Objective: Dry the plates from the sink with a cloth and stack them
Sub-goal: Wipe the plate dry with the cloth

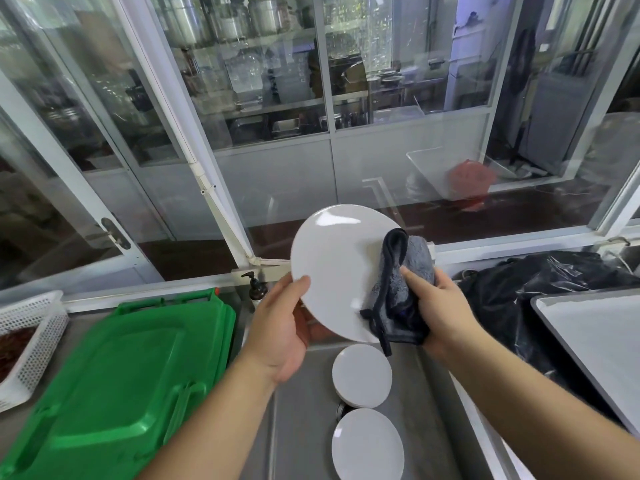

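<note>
Sink [426, 410]: bare steel floor open right of its two plates [362, 375]. Left, green bin lid [117, 368] and white basket [31, 341] block; right, black bag [540, 282] and tray [595, 341].

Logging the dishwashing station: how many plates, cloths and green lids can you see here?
White plates: 3, one held plate and two in the sink
Grey cloth: 1
Green lid: 1
Total: 5
</note>
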